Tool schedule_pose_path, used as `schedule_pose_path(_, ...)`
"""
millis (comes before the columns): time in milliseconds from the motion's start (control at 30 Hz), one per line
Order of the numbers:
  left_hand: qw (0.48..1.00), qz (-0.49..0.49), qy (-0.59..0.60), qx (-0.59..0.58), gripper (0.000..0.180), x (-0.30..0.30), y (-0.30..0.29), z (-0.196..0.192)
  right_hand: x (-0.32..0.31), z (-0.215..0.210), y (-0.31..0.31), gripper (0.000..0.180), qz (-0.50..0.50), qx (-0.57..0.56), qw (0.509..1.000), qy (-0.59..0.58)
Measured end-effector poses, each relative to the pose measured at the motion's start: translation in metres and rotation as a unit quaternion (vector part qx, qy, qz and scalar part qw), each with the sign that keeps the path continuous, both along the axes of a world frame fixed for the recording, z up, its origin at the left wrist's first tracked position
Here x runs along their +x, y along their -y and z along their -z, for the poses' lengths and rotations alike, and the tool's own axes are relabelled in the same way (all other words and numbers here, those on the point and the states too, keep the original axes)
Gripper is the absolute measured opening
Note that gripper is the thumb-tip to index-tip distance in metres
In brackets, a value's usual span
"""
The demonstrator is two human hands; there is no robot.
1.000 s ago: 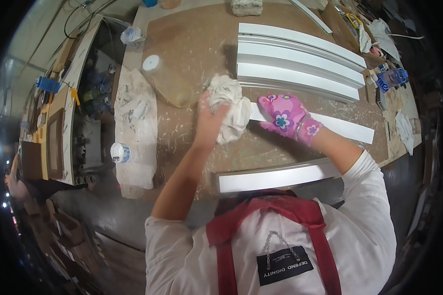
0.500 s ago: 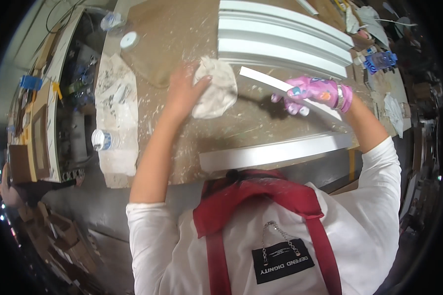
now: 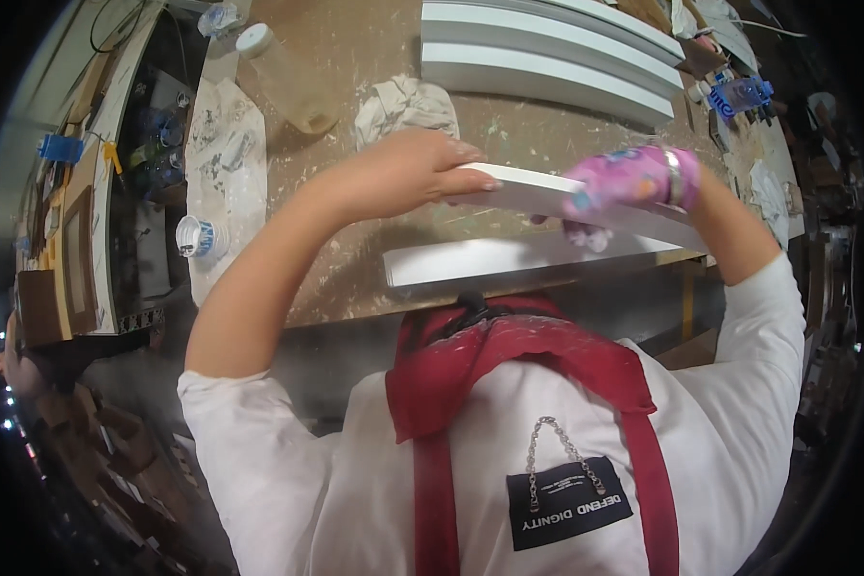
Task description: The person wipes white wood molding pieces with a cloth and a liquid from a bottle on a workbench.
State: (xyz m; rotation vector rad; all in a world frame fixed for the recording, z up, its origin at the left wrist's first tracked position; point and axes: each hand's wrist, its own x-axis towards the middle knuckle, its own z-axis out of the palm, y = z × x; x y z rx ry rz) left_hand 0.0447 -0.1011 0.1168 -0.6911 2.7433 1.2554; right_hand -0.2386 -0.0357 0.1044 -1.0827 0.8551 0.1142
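A white strip (image 3: 526, 188) is held above the brown tabletop between both hands. My bare left hand (image 3: 427, 171) closes on its left end, thumb on the near side. Farther along, my right hand (image 3: 624, 187), in a pink patterned glove with its fingertips bare or worn through, grips the same strip; the glove is slightly blurred. A crumpled off-white cloth (image 3: 405, 108) lies just beyond my left hand, touched by neither hand. Another white strip (image 3: 509, 263) rests along the table's near edge, below the held one.
Several white strips (image 3: 547, 58) are stacked at the back. To the left stand a cloudy plastic bottle (image 3: 293, 88) with a white cap, a stained paper sheet (image 3: 228, 144) and a small white-and-blue tub (image 3: 200, 237). A blue-labelled bottle (image 3: 739, 98) lies at the far right.
My left hand has let go of the cloth and moved right onto the strip's left end. The held strip has turned, showing its broad side. The cloth now lies bunched farther back.
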Motion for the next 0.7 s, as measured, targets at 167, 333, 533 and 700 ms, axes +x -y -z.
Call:
schedule_pose_path(167,0.985,-0.112,-0.034,-0.126,0.035,0.064,-0.045,0.023,-0.023,-0.034,-0.052,0.049,-0.023,-0.275,0.943,-0.184)
schedule_pose_path(333,0.966,-0.120,-0.046,-0.224,0.053,0.047,-0.107,0.051,-0.040,0.007,-0.104,0.055,0.013,-0.399,0.863,-0.310)
schedule_pose_path(533,0.965,-0.133,-0.008,-0.224,0.057,0.055,-0.119,0.082,-0.044,0.052,-0.131,0.062,0.077,-0.670,0.676,-0.296)
schedule_pose_path(700,0.976,-0.115,0.061,-0.172,0.055,0.049,-0.108,0.063,-0.055,0.058,-0.137,0.067,0.007,-0.600,0.705,-0.378)
